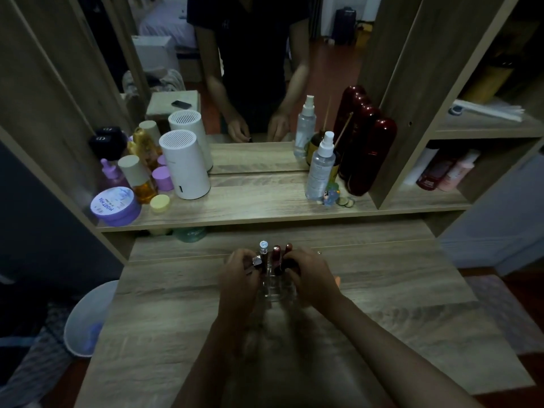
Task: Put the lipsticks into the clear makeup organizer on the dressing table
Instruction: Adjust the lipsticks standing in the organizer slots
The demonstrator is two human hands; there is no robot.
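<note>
Clear plastic makeup organizer (275, 293): stands on the wood-grain dressing table top (176, 319), between the two hands; its walls are hard to make out in the dim light.
Contents: three lipsticks stand upright in its far cells: a silver-capped tube (263, 249) on the left, a dark red tube (276, 253) in the middle, another dark red tube (288, 248) on the right.
Left hand (240, 275): curled at the organizer's left side, fingers pinched on a small silver-ended lipstick (257, 261) just above the left cells.
Right hand (309, 278): closed over the organizer's right side; a dark object sits under its fingers, and I cannot tell whether it grips that or the organizer wall.
Room around organizer: bare table top lies left, right and nearer the person.
Edge behind organizer: a raised wooden shelf (265, 207) runs across, carrying a white cylindrical device (185, 166) to the far left and a clear spray bottle (321, 169) to the far right.
Beyond the table's left edge: a pale translucent bin (88, 319) on the floor.
</note>
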